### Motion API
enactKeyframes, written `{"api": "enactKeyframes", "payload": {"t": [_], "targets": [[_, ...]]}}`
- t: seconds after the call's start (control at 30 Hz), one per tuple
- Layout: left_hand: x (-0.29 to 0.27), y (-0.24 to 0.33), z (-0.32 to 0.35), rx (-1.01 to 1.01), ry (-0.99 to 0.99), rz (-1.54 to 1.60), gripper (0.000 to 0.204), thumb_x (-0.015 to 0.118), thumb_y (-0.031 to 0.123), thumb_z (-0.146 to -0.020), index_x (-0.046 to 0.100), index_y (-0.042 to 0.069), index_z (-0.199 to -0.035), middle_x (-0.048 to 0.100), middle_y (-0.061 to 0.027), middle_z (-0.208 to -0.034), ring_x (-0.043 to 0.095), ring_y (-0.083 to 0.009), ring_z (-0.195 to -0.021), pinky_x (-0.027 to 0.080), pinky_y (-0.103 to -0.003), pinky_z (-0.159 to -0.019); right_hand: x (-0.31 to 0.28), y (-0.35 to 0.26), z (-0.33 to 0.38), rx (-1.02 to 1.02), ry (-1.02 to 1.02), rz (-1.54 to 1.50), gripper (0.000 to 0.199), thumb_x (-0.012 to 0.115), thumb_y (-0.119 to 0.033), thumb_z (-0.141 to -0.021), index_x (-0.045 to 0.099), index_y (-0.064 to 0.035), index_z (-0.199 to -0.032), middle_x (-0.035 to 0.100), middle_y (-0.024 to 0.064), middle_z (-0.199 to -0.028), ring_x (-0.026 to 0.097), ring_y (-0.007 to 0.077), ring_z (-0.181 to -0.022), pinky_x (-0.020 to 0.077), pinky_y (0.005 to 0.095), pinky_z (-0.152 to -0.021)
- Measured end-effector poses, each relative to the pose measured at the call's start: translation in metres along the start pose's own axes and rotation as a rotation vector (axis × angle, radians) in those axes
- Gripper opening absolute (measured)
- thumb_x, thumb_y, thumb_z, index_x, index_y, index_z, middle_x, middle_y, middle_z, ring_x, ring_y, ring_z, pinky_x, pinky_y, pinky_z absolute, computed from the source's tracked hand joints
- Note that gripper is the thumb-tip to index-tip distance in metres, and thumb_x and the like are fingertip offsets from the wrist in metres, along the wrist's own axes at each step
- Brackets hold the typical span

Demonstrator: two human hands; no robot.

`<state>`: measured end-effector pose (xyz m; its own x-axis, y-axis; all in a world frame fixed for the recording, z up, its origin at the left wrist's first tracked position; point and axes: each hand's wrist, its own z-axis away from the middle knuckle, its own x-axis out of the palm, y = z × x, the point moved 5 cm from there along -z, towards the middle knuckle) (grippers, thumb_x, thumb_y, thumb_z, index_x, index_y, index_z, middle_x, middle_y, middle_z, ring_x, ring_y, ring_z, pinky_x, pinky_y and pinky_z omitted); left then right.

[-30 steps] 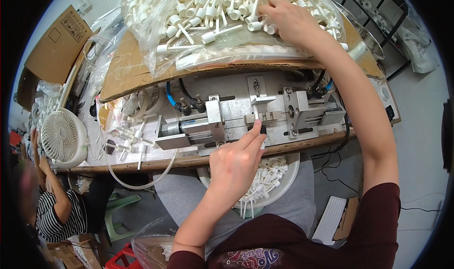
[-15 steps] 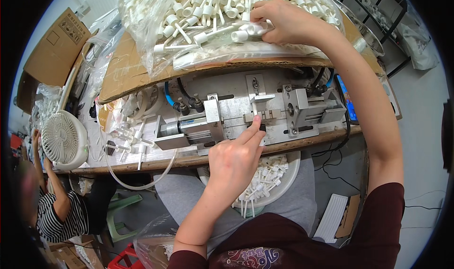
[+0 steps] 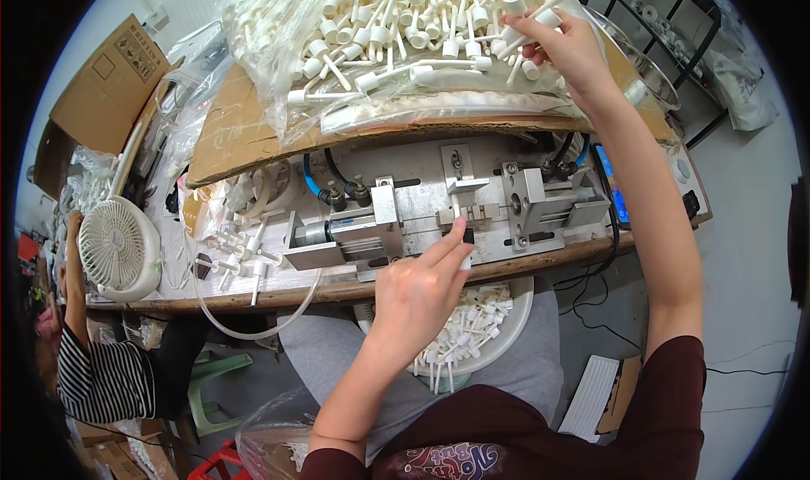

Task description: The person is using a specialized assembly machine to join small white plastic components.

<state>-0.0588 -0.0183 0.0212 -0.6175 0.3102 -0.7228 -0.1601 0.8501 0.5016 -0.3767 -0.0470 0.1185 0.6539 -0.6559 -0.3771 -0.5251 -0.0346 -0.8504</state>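
Lifted off the pile, right hand pinches white pump tubes btwn fingertips; left hand fingertips on jig

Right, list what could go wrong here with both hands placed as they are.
1. The left hand has a fingertip at the slot of the metal press fixture; if its slide moves, the finger may get pinched.
2. The right hand lifts white plastic pump parts from the heaped clear bag at the board's edge; loose pieces could spill onto the fixture.
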Motion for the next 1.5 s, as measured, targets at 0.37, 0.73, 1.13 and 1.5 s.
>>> {"api": "enactKeyframes", "payload": {"t": [0.37,0.73,1.13,1.5], "targets": [[-0.018,0.011,0.023,-0.088,-0.054,0.365,0.041,0.087,0.023,-0.075,0.072,0.004,-0.108,0.066,-0.0131,-0.130,0.069,-0.0162,-0.067,0.057,-0.026,-0.063,0.029,-0.030,0.062,0.047,-0.002,-0.454,0.027,0.071,-0.024,-0.093,0.072,0.0001,-0.104,0.069,0.0005,-0.090,0.056,0.0054,-0.071,0.0438,0.0195,-0.060],[-0.044,0.019,-0.001,0.080,0.392,0.163,0.050,0.084,0.001,-0.071,0.068,-0.001,-0.119,0.066,-0.0188,-0.125,0.071,-0.0272,-0.094,0.058,-0.031,-0.073,0.084,-0.043,0.180,0.381,-0.301,-0.713,0.026,0.069,-0.022,-0.096,0.071,0.0016,-0.107,0.071,0.0036,-0.087,0.058,0.0038,-0.064,0.0441,0.0183,-0.053],[-0.043,0.027,0.013,0.072,0.224,0.319,0.036,0.081,-0.005,-0.072,0.073,0.001,-0.106,0.075,-0.0141,-0.100,0.074,-0.0244,-0.086,0.059,-0.031,-0.074,0.088,-0.027,0.214,0.526,-0.297,-0.821,0.024,0.067,-0.020,-0.097,0.071,0.0008,-0.109,0.070,0.0025,-0.085,0.056,0.0015,-0.064,0.0391,0.0164,-0.051],[-0.046,0.031,0.012,-0.063,0.076,0.467,0.040,0.084,-0.003,-0.063,0.076,0.001,-0.102,0.070,-0.0095,-0.095,0.068,-0.0159,-0.079,0.055,-0.026,-0.068,0.090,-0.027,0.219,0.548,-0.302,-0.814,0.023,0.065,-0.020,-0.097,0.070,0.0014,-0.105,0.067,0.0018,-0.081,0.049,0.0004,-0.059,0.0356,0.0164,-0.049]]}}
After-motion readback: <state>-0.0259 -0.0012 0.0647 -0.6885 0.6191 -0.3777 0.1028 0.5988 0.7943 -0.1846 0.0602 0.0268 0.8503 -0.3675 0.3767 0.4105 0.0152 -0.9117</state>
